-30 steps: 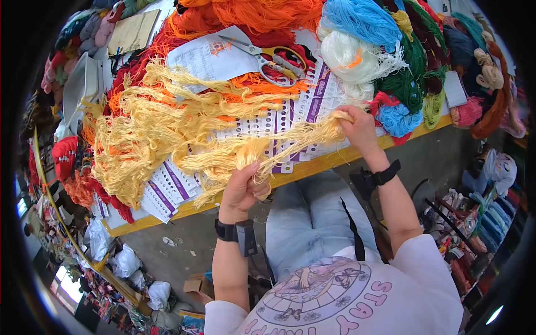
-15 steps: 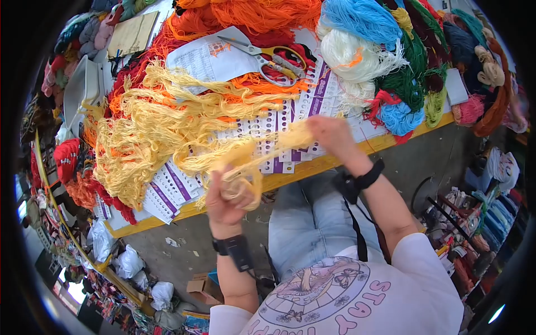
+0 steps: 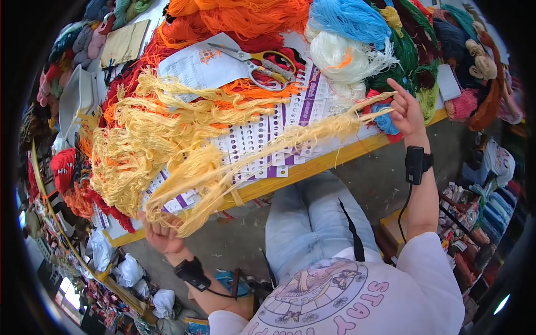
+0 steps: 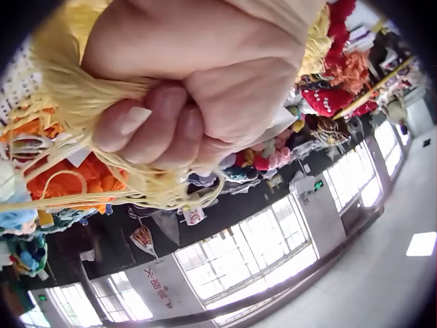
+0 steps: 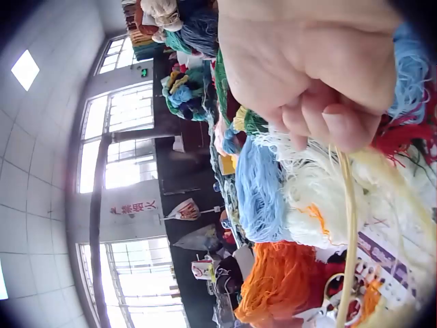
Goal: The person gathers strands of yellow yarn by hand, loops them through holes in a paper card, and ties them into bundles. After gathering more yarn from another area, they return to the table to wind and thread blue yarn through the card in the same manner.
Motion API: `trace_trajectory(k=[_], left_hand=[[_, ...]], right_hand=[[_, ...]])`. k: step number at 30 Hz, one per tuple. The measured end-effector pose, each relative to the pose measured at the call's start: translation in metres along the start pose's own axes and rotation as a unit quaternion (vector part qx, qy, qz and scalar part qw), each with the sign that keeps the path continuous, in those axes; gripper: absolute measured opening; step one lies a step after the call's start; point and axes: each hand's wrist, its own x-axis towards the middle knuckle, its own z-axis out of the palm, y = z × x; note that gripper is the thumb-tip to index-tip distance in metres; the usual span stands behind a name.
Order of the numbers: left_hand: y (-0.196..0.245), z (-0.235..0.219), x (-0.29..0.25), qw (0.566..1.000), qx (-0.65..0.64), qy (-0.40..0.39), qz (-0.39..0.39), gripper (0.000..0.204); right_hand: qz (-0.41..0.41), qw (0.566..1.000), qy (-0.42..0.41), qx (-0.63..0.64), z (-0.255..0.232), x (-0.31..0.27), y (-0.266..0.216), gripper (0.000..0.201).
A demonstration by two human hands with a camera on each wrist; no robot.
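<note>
A pale yellow thread skein (image 3: 290,139) is stretched between my two hands, slanting up to the right along the table's front edge. At its left end, my left hand (image 3: 162,233) grips the looped strands; in the left wrist view its fingers (image 4: 153,126) curl tightly round the yellow thread. My right hand (image 3: 407,111) holds the other end out at the right, with the index finger pointing outward. The right wrist view shows curled fingers (image 5: 334,123) with a taut strand running down from them. Beside the stretched skein lies a heap of similar yellow thread (image 3: 128,139).
Punched cards with purple stripes (image 3: 307,106) lie beneath the thread. Scissors (image 3: 259,64) rest on a paper sheet (image 3: 198,61). Orange (image 3: 240,19), blue (image 3: 352,22) and white skeins (image 3: 340,56) are piled behind. A yellow wooden edge (image 3: 324,162) borders the table in front.
My hands have moved far apart, the left down and left, the right up and right. The yellow skein, bunched between them earlier, is now drawn out long.
</note>
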Motion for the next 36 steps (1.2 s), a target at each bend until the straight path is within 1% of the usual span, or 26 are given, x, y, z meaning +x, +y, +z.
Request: trace_trajectory(k=[1, 3, 4, 5, 7, 8, 11, 12, 15, 16, 17, 19, 20, 23, 24, 25, 27, 28, 30, 31, 32, 33, 34, 35, 36], left_hand=[[0.009, 0.001, -0.004, 1.000, 0.006, 0.025, -0.017, 0.037], [0.032, 0.013, -0.004, 0.994, 0.011, 0.104, 0.014, 0.032], [0.043, 0.015, -0.004, 0.989, 0.014, 0.144, 0.030, 0.031], [0.054, 0.008, -0.004, 0.990, 0.038, 0.133, 0.029, 0.030], [0.071, -0.005, -0.004, 0.989, 0.088, 0.116, 0.028, 0.028], [0.077, -0.005, -0.002, 0.986, 0.096, 0.129, 0.053, 0.026], [0.098, -0.005, 0.009, 0.985, 0.103, 0.098, 0.093, 0.024], [0.104, -0.005, 0.011, 0.978, 0.111, 0.124, 0.129, 0.023], [0.111, -0.007, 0.016, 0.975, 0.101, 0.113, 0.164, 0.022], [0.104, -0.002, 0.016, 0.973, 0.067, 0.120, 0.186, 0.022], [0.105, -0.001, 0.011, 0.972, 0.072, 0.126, 0.183, 0.021], [0.102, -0.012, 0.002, 0.971, 0.078, 0.139, 0.179, 0.021], [0.111, -0.034, -0.005, 0.980, 0.102, 0.089, 0.148, 0.021], [0.090, -0.014, -0.001, 0.990, 0.079, 0.058, 0.097, 0.031], [0.081, -0.008, -0.002, 0.989, 0.060, 0.093, 0.097, 0.043], [0.067, 0.005, -0.001, 0.990, 0.021, 0.108, 0.087, 0.045], [0.044, 0.030, 0.000, 0.987, -0.053, 0.134, 0.066, 0.051], [0.040, 0.029, -0.004, 0.983, -0.045, 0.165, 0.060, 0.053], [0.039, 0.032, -0.015, 0.980, 0.083, 0.179, 0.008, 0.052], [0.039, 0.037, -0.023, 0.971, 0.148, 0.186, -0.015, 0.051], [0.042, 0.049, -0.035, 0.948, 0.242, 0.208, -0.016, 0.045], [0.046, 0.057, -0.043, 0.901, 0.365, 0.234, -0.024, 0.042], [0.049, 0.064, -0.051, 0.838, 0.480, 0.255, -0.031, 0.039], [0.052, 0.073, -0.060, 0.761, 0.586, 0.274, -0.037, 0.037], [0.055, 0.084, -0.066, 0.768, 0.577, 0.271, -0.059, 0.033]], right_hand=[[-0.026, 0.999, 0.033, 0.006, -0.003, 0.000, -0.010, 0.036], [-0.077, 0.992, 0.100, 0.021, -0.017, 0.001, -0.032, 0.037], [-0.074, 0.994, 0.072, 0.027, -0.025, 0.001, -0.043, 0.036], [-0.083, 0.994, 0.074, 0.010, -0.033, 0.002, -0.048, 0.036], [-0.096, 0.992, 0.080, -0.027, -0.015, -0.005, -0.056, 0.036], [-0.106, 0.992, 0.063, -0.026, -0.014, -0.004, -0.059, 0.036], [-0.130, 0.989, 0.062, -0.040, 0.004, -0.002, -0.066, 0.036], [-0.120, 0.991, 0.048, -0.030, 0.005, 0.000, -0.066, 0.034], [-0.127, 0.988, 0.069, -0.044, 0.008, 0.008, -0.046, 0.034], [-0.120, 0.988, 0.097, -0.020, 0.013, 0.007, -0.037, 0.031], [-0.113, 0.987, 0.113, -0.013, 0.003, 0.012, -0.028, 0.030], [-0.096, 0.985, 0.138, -0.037, -0.009, 0.013, -0.015, 0.029], [-0.097, 0.986, 0.126, -0.056, -0.011, 0.013, -0.011, 0.029], [-0.107, 0.982, 0.105, -0.112, -0.011, 0.000, -0.003, 0.031], [-0.111, 0.980, 0.098, -0.134, -0.006, -0.005, -0.004, 0.032], [-0.115, 0.977, 0.089, -0.156, 0.002, -0.008, -0.005, 0.033], [-0.178, 0.951, 0.053, -0.249, 0.019, -0.019, -0.005, 0.035], [-0.210, 0.932, 0.039, -0.294, 0.026, -0.029, -0.008, 0.036], [-0.197, 0.946, -0.010, -0.257, 0.042, -0.058, -0.029, 0.038], [-0.189, 0.952, -0.037, -0.238, 0.051, -0.070, -0.040, 0.038], [-0.190, 0.937, -0.035, -0.290, 0.055, -0.079, -0.052, 0.039], [-0.190, 0.920, -0.033, -0.341, 0.056, -0.090, -0.065, 0.040], [-0.191, 0.900, -0.029, -0.391, 0.056, -0.102, -0.079, 0.040], [-0.194, 0.926, -0.059, -0.318, 0.056, -0.112, -0.095, 0.041], [-0.197, 0.945, -0.094, -0.244, 0.057, -0.118, -0.113, 0.041]])
